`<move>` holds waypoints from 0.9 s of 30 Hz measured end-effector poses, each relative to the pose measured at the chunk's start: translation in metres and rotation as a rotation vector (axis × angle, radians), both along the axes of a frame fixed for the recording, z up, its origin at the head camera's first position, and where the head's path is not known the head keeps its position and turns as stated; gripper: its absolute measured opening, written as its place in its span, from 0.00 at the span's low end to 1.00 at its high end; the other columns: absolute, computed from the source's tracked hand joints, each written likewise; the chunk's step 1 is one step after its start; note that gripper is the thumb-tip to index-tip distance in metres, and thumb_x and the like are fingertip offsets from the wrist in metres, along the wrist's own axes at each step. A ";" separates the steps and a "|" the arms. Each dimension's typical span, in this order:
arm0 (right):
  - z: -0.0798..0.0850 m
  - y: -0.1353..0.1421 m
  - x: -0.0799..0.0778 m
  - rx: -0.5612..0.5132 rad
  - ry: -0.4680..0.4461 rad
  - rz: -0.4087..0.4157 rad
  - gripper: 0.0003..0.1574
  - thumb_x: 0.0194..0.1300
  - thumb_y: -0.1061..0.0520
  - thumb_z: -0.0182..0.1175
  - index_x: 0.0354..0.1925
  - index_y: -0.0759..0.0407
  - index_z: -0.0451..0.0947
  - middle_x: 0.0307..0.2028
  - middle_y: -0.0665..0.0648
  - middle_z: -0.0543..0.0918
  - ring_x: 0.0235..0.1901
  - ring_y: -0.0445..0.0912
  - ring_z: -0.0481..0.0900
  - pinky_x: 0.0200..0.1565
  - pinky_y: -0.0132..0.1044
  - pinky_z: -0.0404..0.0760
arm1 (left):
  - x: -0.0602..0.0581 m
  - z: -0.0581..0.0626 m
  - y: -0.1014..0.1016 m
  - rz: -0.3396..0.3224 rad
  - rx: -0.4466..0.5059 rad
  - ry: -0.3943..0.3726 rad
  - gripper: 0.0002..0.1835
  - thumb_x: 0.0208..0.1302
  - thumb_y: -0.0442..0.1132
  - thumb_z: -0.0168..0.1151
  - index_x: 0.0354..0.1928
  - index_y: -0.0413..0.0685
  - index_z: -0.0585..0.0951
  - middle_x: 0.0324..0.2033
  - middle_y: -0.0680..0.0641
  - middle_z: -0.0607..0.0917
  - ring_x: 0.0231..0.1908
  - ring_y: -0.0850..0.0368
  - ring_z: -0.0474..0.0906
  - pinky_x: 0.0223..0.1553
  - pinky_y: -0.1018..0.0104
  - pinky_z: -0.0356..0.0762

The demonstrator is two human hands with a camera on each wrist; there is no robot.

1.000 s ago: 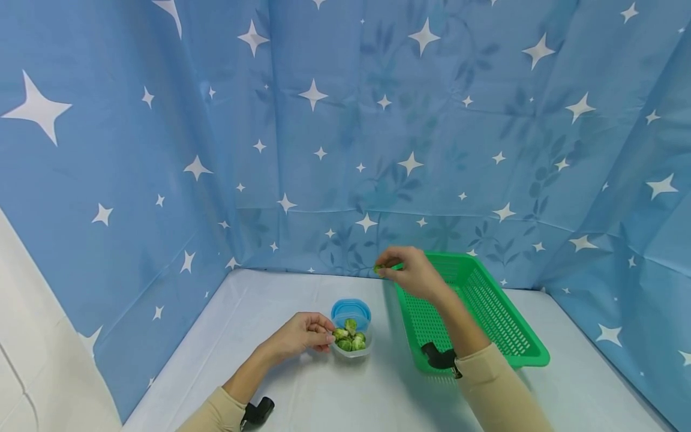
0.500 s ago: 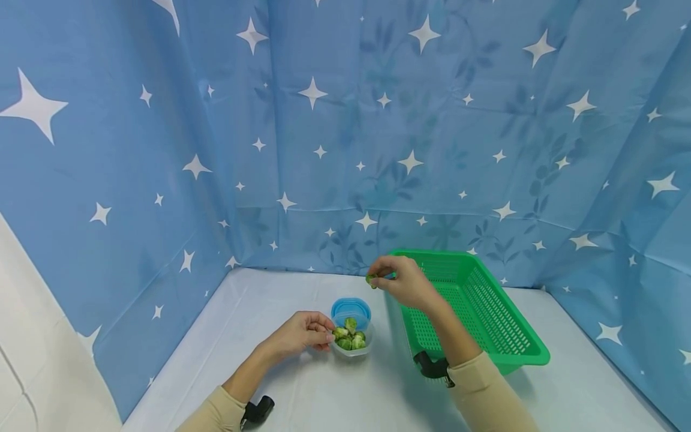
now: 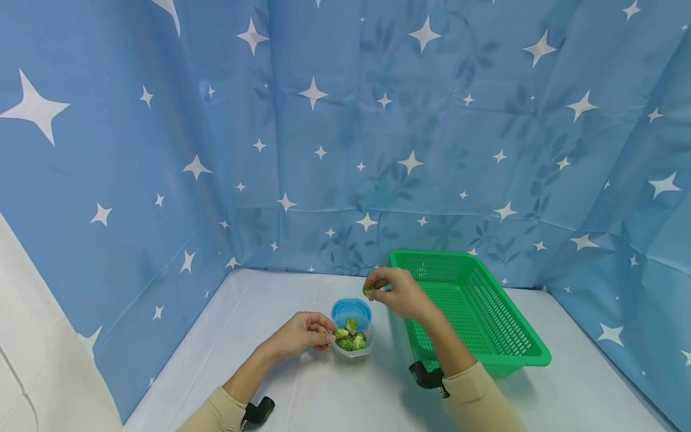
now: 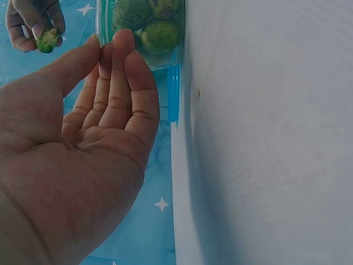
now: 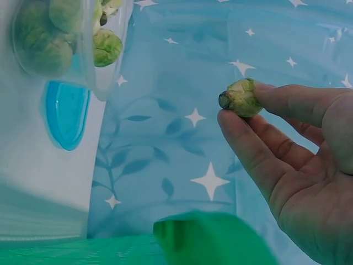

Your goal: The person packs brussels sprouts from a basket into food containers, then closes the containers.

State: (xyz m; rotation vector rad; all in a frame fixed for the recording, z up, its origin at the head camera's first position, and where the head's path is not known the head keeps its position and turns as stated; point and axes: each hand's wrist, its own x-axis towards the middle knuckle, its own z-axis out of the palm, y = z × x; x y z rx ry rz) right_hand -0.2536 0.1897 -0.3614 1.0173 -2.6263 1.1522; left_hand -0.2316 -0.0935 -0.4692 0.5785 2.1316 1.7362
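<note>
A clear plastic container (image 3: 353, 354) holding several Brussels sprouts (image 3: 358, 342) stands on the white table. My left hand (image 3: 298, 335) is at its left side, thumb and fingertips pinching the rim; in the left wrist view the fingers lie against the container's wall. Between the thumb and fingertips of my right hand (image 3: 400, 293) is a single Brussels sprout (image 5: 242, 98), its cut stem end showing in the right wrist view. That hand is in the air, up and to the right of the container, beside the basket's left rim.
Just behind the container lies a blue lid (image 3: 349, 307). To the right, a large green slotted basket (image 3: 526, 359) stands under and beside my right forearm; part of its inside is hidden by the arm. A blue star-patterned curtain (image 3: 335, 150) hangs behind the table.
My right hand has moved left and lower with the Brussels sprout, away from over the basket's far rim and closer to the container. My left hand has stayed at the container.
</note>
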 end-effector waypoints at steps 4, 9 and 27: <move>-0.006 -0.001 -0.001 0.013 -0.007 -0.008 0.06 0.71 0.63 0.66 0.45 0.55 0.86 0.41 0.52 0.88 0.43 0.46 0.86 0.42 0.37 0.87 | 0.000 0.000 0.000 0.003 0.001 0.004 0.15 0.72 0.38 0.67 0.53 0.35 0.81 0.37 0.42 0.89 0.39 0.49 0.90 0.46 0.52 0.88; -0.013 -0.001 -0.004 0.017 -0.012 0.007 0.06 0.71 0.64 0.66 0.45 0.59 0.86 0.40 0.52 0.88 0.42 0.46 0.86 0.41 0.36 0.87 | 0.001 0.000 0.001 0.005 0.004 0.001 0.15 0.72 0.38 0.68 0.53 0.35 0.81 0.36 0.42 0.89 0.39 0.47 0.90 0.46 0.52 0.88; -0.035 -0.001 -0.013 0.067 -0.045 0.034 0.04 0.70 0.64 0.67 0.41 0.58 0.86 0.39 0.51 0.88 0.40 0.44 0.86 0.41 0.34 0.85 | 0.003 0.002 0.001 0.007 -0.003 0.003 0.15 0.72 0.38 0.67 0.54 0.35 0.81 0.38 0.40 0.89 0.39 0.48 0.90 0.47 0.51 0.88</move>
